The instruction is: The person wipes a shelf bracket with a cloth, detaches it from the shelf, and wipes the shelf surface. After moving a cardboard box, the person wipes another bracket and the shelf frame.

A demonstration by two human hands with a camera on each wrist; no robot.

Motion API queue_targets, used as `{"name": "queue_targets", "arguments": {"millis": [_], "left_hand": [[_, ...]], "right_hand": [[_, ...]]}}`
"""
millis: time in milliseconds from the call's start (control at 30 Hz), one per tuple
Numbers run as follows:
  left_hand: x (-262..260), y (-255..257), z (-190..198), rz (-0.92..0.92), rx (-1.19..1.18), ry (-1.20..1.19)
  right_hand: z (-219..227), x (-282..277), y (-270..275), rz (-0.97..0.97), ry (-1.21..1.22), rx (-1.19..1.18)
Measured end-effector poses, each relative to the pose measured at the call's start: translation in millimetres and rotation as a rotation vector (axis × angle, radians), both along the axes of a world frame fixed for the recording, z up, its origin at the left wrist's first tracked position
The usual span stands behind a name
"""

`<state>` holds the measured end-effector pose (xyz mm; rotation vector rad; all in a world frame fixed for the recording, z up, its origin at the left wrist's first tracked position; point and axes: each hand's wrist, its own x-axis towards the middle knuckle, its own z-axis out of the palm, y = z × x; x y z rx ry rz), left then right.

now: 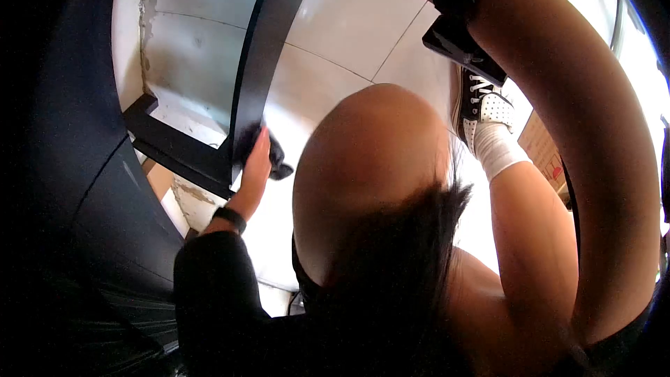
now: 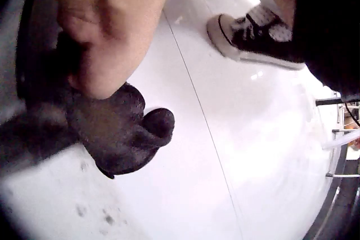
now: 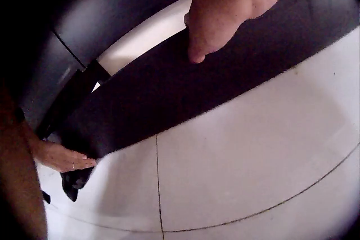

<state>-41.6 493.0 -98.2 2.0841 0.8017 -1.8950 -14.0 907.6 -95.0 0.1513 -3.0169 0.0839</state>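
My left hand point(image 1: 257, 160) holds a bunched dark cloth point(image 2: 124, 133) against the near end of a long black board point(image 3: 169, 93). In the right wrist view its fingers lie extended over the board's end, with cloth hanging below them; the thumb is hidden. My right hand point(image 3: 233, 9) grips the board's upper edge farther along, thumb tip on the broad face and other fingers mostly out of sight behind. Only part of that hand shows at the top of the head view. The board joins a black crossbar point(image 1: 178, 148) at its near end.
A dark panelled surface point(image 1: 63, 167) runs along the left. Below the board lies pale tiled floor point(image 1: 335, 35). My bent knee point(image 1: 370, 146) fills the middle, and a sneaker point(image 1: 481, 101) stands to its right. A cardboard box point(image 1: 543, 146) is behind that leg.
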Motion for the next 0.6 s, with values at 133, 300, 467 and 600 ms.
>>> {"name": "queue_targets", "arguments": {"millis": [133,300,467,600], "left_hand": [[-5,-48,21,0.006,0.044,-0.010],[-7,-29,56,0.576,0.465,-0.393],[0,-16,67,0.995,0.628,-0.592],[-14,25,96,1.506,0.627,-0.817]], "right_hand": [[2,3,5,0.026,-0.014,0.033],[0,9,10,0.027,0.046,-0.042],[3,9,9,0.012,0.056,-0.031],[-5,8,7,0.013,0.130,-0.039]]}}
